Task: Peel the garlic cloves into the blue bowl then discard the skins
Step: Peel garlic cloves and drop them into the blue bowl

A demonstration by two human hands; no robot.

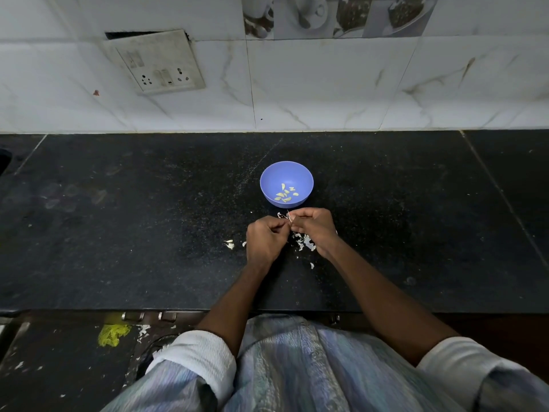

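Hands: left hand (265, 239) and right hand (314, 228) together pinch a clove (289, 217) beside the blue bowl (286, 183); loosened skin (306, 242) may fall among peeled cloves.

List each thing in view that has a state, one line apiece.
blue bowl: upright on the counter, holding several peeled cloves.
garlic clove: pinched between both hands, skin partly off.
left hand: fingers curled, pinching the clove.
right hand: fingers curled, pulling skin.
skins: loose, scattered on the counter.
wall socket plate: hanging crooked.
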